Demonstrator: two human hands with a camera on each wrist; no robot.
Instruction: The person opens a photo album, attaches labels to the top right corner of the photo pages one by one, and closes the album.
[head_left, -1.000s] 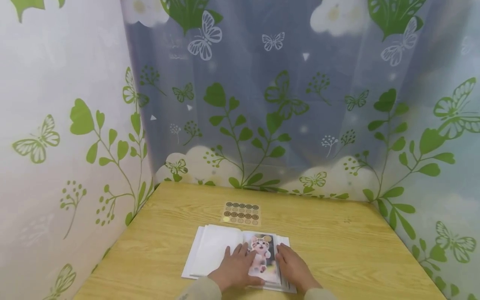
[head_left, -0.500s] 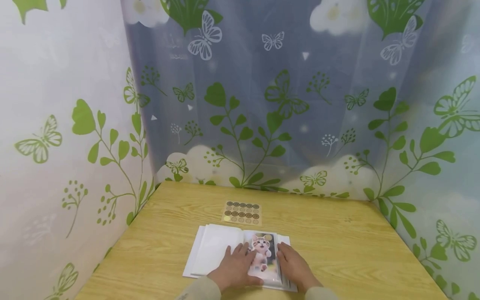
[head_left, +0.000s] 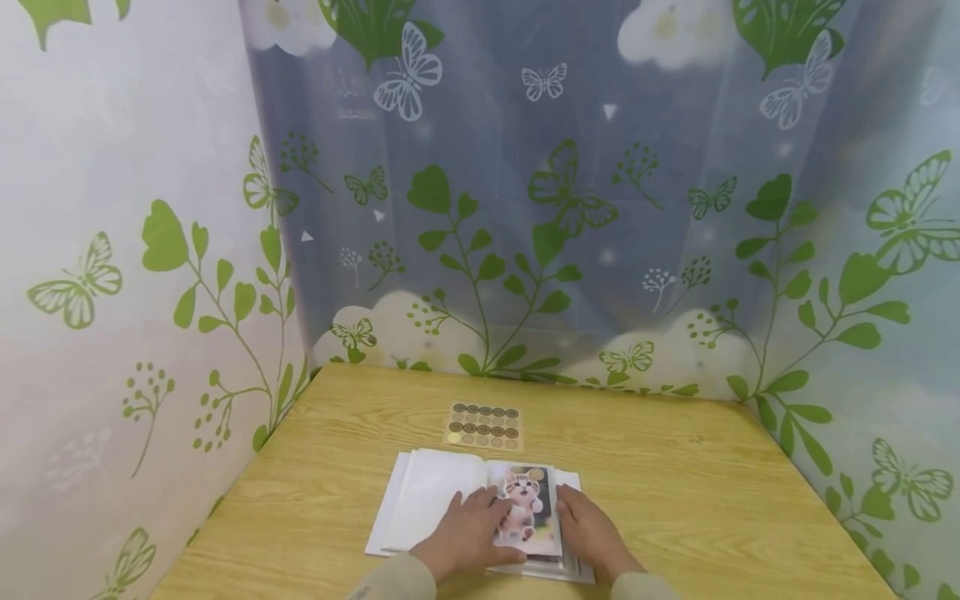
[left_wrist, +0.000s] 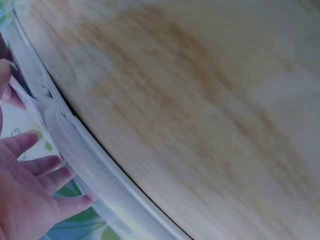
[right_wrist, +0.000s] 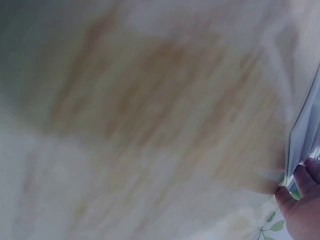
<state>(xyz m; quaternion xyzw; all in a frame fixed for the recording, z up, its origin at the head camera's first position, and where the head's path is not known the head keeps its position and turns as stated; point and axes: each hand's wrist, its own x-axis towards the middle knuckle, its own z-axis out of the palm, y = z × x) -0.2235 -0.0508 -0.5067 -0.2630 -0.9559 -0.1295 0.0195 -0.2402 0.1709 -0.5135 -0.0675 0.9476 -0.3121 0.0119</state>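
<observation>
A small white photo album (head_left: pixel 435 496) lies spread on the wooden table, its left page blank. On the right page is a kitten picture (head_left: pixel 522 500) with a round tan sticker (head_left: pixel 537 474) near its top right corner. My left hand (head_left: pixel 468 529) rests across the inner part of the album, fingers spread and thumb along the picture's lower edge. In the left wrist view, clear sleeve edges (left_wrist: pixel 75 145) show beside its fingers. My right hand (head_left: pixel 592 529) touches the right edge of the pages with fairly straight fingers; the right wrist view shows its fingertips (right_wrist: pixel 301 172) against the pages.
Behind the album lies a tan sheet of round stickers (head_left: pixel 486 426), with one yellow spot at its lower left. Patterned cloth (head_left: pixel 480 208) with leaves and butterflies closes in the wooden table (head_left: pixel 712 483) at the back and both sides.
Both hands keep almost the same places. The kitten picture's lower edge now looks higher and sharper, with a dark strip and page edges showing below it.
</observation>
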